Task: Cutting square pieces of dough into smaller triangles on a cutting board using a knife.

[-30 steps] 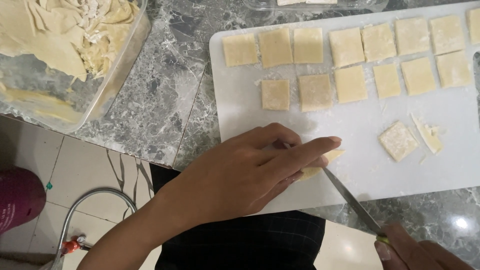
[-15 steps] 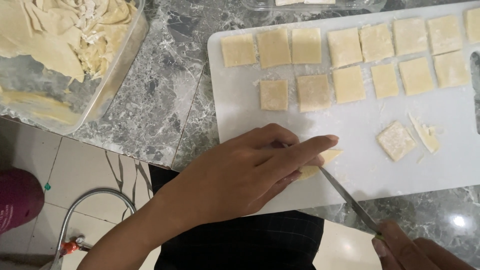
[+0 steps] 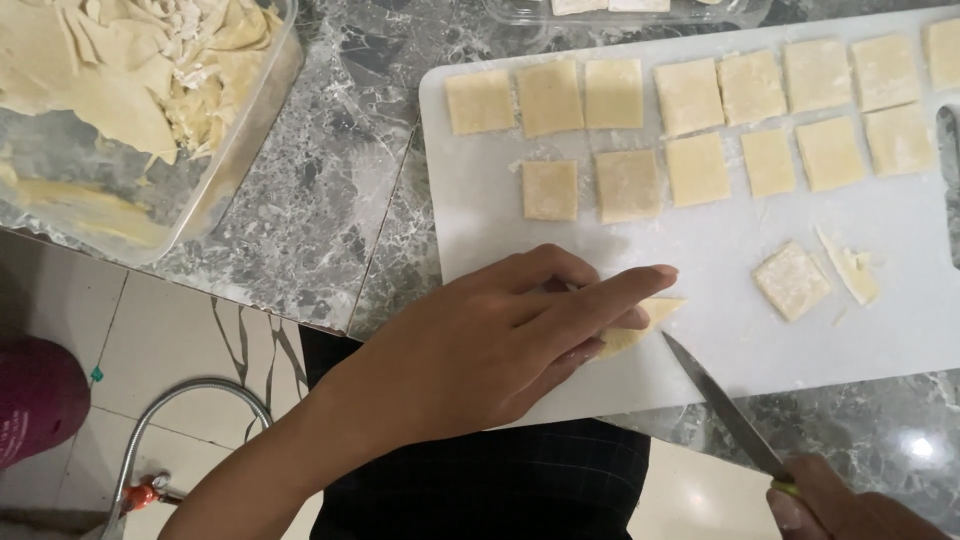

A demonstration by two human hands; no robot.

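Here, the flat left hand presses, fingers together, on a pale dough piece, mostly hidden beneath it, at the 6 o'clock edge of the white plastic cutting board. The right hand, cut off at 5 o'clock, is clamped on a steel-bladed knife whose tip meets the piece. At 10 o'clock, a clear plastic tub holds dough scraps.
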